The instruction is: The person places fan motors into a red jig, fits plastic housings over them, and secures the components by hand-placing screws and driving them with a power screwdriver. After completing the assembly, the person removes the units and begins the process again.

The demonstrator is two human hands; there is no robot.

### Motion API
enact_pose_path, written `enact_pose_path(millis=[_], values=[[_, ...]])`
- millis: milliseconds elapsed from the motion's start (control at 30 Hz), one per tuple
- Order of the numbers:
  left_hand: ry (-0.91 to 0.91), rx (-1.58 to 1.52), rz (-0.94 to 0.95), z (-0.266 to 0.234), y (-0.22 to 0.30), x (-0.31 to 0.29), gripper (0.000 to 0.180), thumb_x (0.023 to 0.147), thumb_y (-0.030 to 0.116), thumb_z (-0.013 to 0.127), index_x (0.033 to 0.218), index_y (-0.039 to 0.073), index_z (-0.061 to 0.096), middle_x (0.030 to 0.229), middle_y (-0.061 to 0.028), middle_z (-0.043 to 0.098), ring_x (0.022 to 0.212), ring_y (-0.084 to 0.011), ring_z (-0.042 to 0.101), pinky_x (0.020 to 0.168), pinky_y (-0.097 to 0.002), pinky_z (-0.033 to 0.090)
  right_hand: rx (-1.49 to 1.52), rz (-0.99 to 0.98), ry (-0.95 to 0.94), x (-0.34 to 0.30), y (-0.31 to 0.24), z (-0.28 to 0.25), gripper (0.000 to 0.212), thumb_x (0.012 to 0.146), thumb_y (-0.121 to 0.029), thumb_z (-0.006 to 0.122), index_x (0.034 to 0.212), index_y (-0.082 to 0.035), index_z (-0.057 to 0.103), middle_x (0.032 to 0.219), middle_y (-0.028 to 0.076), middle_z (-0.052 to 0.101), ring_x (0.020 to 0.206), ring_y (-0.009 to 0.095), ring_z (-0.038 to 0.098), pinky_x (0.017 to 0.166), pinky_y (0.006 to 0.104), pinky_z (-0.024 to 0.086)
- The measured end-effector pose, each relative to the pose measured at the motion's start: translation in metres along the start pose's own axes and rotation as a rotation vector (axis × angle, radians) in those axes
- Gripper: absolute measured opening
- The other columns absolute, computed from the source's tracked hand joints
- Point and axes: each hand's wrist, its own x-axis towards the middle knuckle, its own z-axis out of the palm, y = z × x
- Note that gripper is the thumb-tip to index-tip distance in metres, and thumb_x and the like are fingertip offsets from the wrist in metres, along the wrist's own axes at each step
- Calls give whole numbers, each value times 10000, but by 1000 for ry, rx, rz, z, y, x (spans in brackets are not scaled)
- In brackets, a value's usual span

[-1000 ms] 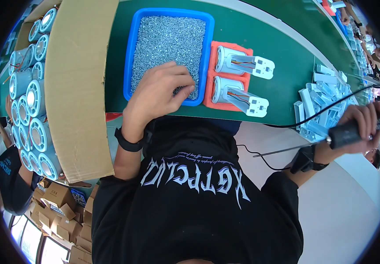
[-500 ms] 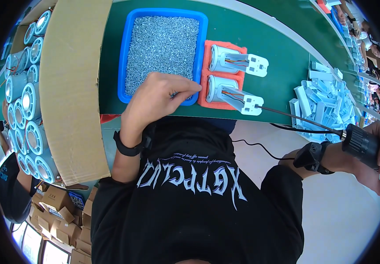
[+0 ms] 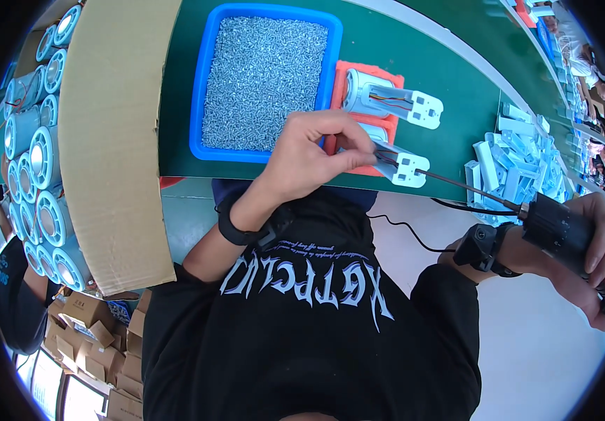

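Note:
My left hand (image 3: 309,154) is closed in a pinch over the nearer white cylindrical unit, its fingertips beside the wires in that unit's arm (image 3: 411,170). Whatever the pinch holds is hidden. My right hand (image 3: 600,238) grips a black electric screwdriver (image 3: 558,228) off the table's right end. Its long thin shaft points left, and the tip meets the end plate of the same arm. A second such unit (image 3: 425,110) lies just beyond. Both rest in an orange-red foam holder (image 3: 341,74).
A blue tray (image 3: 199,105) full of small silver screws (image 3: 260,77) stands left of the foam. Pale plastic pieces (image 3: 520,158) are heaped at the right. A cardboard flap (image 3: 116,140) and stacked cylindrical units (image 3: 44,158) stand at the left. A black cable (image 3: 471,208) hangs below the table edge.
My left hand has moved right, from the tray's near right corner to the nearer unit's arm. The screwdriver body has shifted slightly left, its tip still at the end plate.

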Motion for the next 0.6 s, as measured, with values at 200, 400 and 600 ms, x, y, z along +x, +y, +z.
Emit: enact_pose_path(millis=[200, 400, 600], values=[[-49, 14, 90, -5, -5, 0, 94, 723, -51, 706, 803, -2, 700, 760, -55, 676, 681, -107, 591, 615, -198, 445, -201, -115, 120, -4, 3, 1, 573, 903, -513, 471, 1242, -52, 447, 748, 8, 479, 516, 112, 491, 470, 285, 505], [-43, 4, 105, -2, -4, 0, 100, 738, -50, 689, 824, -1, 707, 787, -69, 689, 716, -127, 634, 636, -241, 485, 25, -55, 15, -3, 13, 6, 563, 904, -489, 498, 1243, -42, 449, 743, 5, 486, 513, 108, 500, 470, 274, 521], [-31, -26, 94, 5, -4, -3, 134, 734, -64, 664, 834, 8, 715, 806, -88, 696, 736, -170, 669, 630, -294, 505, 34, -89, -2, -3, 17, 13, 503, 904, -411, 536, 1229, -35, 456, 722, 2, 493, 506, 111, 512, 452, 264, 530]])
